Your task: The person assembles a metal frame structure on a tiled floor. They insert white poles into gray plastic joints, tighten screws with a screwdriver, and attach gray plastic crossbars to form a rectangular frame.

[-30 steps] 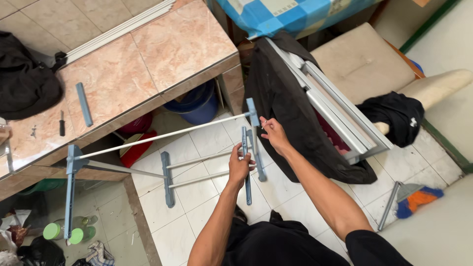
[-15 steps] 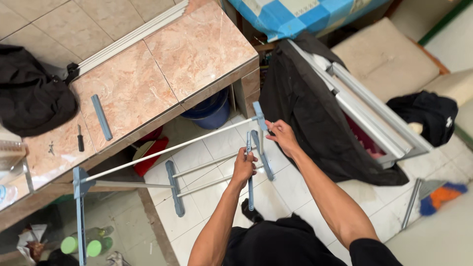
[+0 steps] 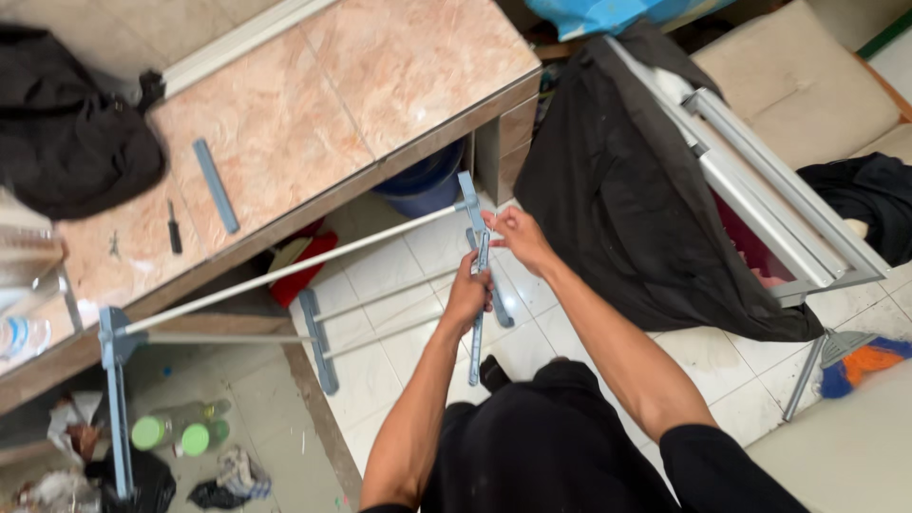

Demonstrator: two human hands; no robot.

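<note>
While the left hand [image 3: 468, 293] grips a blue bar [image 3: 480, 285] upright over the floor, the right hand [image 3: 518, 236] pinches its top beside the rack [image 3: 285, 271]. Long rods are joined; one spare bar [image 3: 216, 185] lies on the desk [image 3: 380, 76].

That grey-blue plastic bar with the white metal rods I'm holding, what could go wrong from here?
The long white metal rods reach far to the end bar under the tiled counter, so a twist could catch the counter's edge. The left hand and right hand sit close on the grey-blue plastic bar; fingers might get pinched. The green-capped bottles below could be knocked.
</note>
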